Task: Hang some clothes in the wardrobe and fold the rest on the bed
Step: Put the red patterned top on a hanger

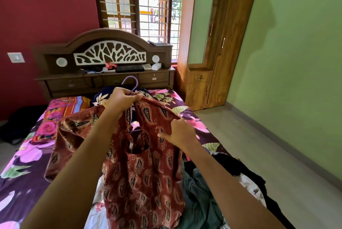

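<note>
up close, over the bed (27, 154): left grip (120, 102) clenched round the neck of a purple hanger (131, 82) and the collar of the maroon paisley top (144, 173) together. only the hook shows above the knuckles, plus a sliver of bar through the neck opening below; the rest of the hanger is buried in cloth. right grip (180, 134), lower and to the right of the left one, pinches the top's shoulder edge between thumb and curled fingers. top hangs from both grips above the bed, hem cut off by the lower frame edge; one sleeve droops left of the left grip. below the right grip, a heap of clothes (199, 191) on the bed, dark teal and black, pieces hard to tell apart. just beyond the left grip, a navy leaf-print cloth (100, 96), mostly hidden. wardrobe (227, 43) far beyond the right grip, doors closed.
</note>
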Available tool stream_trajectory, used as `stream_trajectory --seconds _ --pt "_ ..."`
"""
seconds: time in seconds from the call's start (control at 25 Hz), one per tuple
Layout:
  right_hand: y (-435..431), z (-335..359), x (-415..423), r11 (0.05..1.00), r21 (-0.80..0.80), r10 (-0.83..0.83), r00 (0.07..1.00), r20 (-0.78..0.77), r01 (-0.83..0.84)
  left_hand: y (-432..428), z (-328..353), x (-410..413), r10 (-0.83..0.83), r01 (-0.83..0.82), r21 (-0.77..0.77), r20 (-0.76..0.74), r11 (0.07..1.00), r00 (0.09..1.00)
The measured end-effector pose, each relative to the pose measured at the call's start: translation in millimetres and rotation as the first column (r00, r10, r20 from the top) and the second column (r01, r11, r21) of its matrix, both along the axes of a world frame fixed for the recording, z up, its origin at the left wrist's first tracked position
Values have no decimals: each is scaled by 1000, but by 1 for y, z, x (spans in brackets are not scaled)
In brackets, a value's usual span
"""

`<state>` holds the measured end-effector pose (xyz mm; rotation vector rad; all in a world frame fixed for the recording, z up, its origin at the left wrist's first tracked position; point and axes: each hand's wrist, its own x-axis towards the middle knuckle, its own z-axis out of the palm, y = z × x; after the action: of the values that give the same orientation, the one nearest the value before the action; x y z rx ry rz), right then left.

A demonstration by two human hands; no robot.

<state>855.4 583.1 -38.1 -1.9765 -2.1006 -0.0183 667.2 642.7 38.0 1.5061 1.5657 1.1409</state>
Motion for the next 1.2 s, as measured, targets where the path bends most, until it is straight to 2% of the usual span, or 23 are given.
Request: stream_trajectory --seconds 0.04,0.16,0.28,0.4,0.44,0.64,0.76,0.8,0.88,0.96,1.08,1.12,1.2 --pt "0 -5 -5 1000 12 -23 1000 14 23 -1 0 2 -1 1 -7 2 1000 1000" --pt "5 -8 -7 988 37 -147 982 -121 152 -2 1 6 2 -1 -43 13 999 1000" --pt "16 -6 6 968 -32 -251 943 -219 250 -1 1 3 11 -11 -57 0 998 1000" --pt "25 -4 13 962 -71 -266 858 -438 262 -3 2 1 35 -34 -52 19 998 999" --pt "25 -3 12 960 -60 -270 855 -442 272 -2 1 1 47 -45 -43 31 998 998" --pt "17 -2 8 966 23 -247 947 -203 257 -3 -8 6 138 -143 33 122 989 983" --pt "14 -22 1 993 -94 -100 964 -248 78 -2 -8 11 177 -195 35 289 980 941" --pt "11 -31 -6 990 -140 -32 962 -273 -7 0 -8 13 195 -217 41 298 975 934" --pt "3 -45 -21 978 -189 35 955 -294 -94 -3 -8 20 237 -253 69 184 965 954" --pt "2 -51 -27 969 -224 38 956 -290 -107 -9 -10 24 264 -272 97 87 958 961" --pt "8 -45 -11 953 -291 15 975 -221 -80 -7 -17 21 235 -240 76 70 968 969" --pt "11 -38 -3 969 -241 -19 968 -252 -44 -4 -17 18 197 -204 74 93 976 976" --pt "16 -17 8 996 27 -65 930 -362 80 0 -17 12 121 -130 74 120 989 985"
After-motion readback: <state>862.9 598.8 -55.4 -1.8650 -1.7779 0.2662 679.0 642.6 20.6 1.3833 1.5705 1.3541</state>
